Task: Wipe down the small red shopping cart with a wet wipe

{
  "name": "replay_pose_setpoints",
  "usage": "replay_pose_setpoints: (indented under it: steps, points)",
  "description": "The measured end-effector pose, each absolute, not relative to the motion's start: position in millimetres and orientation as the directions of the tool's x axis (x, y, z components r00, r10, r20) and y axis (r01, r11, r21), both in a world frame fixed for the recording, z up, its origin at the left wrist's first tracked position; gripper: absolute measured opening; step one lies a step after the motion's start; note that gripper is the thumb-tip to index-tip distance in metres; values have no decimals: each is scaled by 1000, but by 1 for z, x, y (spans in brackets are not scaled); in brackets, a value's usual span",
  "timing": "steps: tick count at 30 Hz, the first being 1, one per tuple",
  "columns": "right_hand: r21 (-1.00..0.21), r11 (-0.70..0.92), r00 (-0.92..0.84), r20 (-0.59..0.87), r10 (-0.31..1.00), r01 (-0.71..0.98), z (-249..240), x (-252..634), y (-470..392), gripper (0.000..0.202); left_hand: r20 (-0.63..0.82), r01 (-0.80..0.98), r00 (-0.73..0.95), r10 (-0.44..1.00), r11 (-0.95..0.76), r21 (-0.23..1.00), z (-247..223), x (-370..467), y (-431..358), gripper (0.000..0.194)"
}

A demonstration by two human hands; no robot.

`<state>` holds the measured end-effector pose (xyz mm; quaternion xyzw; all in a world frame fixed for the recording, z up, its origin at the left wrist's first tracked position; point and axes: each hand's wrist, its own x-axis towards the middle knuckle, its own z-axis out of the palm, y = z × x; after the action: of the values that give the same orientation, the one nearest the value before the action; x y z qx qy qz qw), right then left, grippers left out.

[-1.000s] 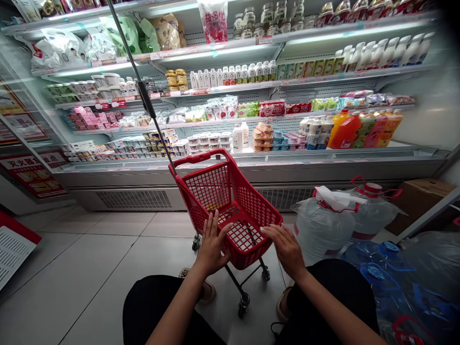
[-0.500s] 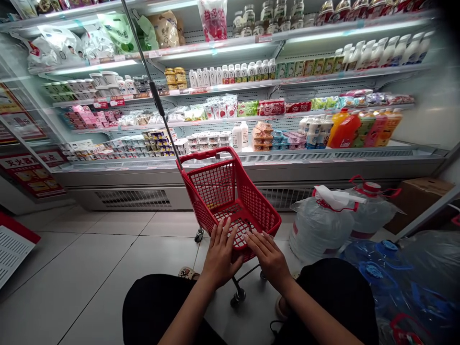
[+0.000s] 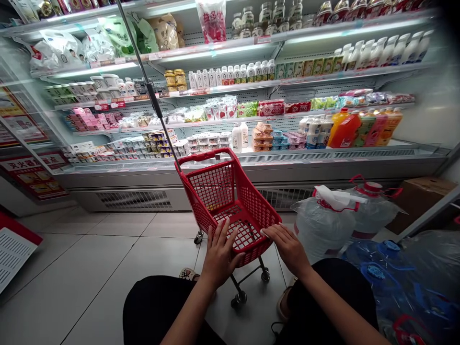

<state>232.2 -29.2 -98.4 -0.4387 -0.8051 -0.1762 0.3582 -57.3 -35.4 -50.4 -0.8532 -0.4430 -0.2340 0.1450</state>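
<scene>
A small red shopping cart (image 3: 247, 196) with a grid-patterned basket stands in the middle of the head view, in front of a chilled display. Nothing lies in its basket. My left hand (image 3: 220, 256) is at the near rim, fingers spread, the fingertips over the edge of the basket. At the basket's right near corner is my right hand (image 3: 290, 247), its fingers extended and close together, the fingertips touching the rim. Neither hand is wrapped round anything. A long thin pole (image 3: 154, 100) rises from the cart's left side.
The refrigerated shelves (image 3: 233, 86) hold bottles, cups and bags. Large wrapped water bottles (image 3: 321, 225) and blue-capped ones (image 3: 377, 268) stand at the right, near a cardboard box (image 3: 420, 196). A red-edged white panel (image 3: 16, 249) is at the left.
My right hand has moved to the right, from the near rim to the basket's corner, away from my left hand. My left hand has hardly moved.
</scene>
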Motion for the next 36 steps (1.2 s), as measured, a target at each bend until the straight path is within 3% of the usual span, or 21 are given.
replay_pose_setpoints:
  steps: [9,19,24,29,36]
  points:
    - [-82,568,-295,788,540,819,-98,191,-67,55,501,813,543,674,-572,-113,-52,-78,-39,78]
    - [54,651,-456,757,468,757,-82,131,-59,56,510,803,584,632,-543,-246,-50,-75,-32,66]
    - [135,660,-550,687,475,739,-79,187,-49,64,476,791,595,647,-575,-209,-39,-84,-23,70]
    - [131,566,-480,700,528,814,-84,240,-40,66,473,830,539,697,-536,-156,-37,-85,-9,72]
    - [27,501,-349,750,562,865,-95,185,-44,68,543,869,458,704,-483,-107,-66,-39,-19,72]
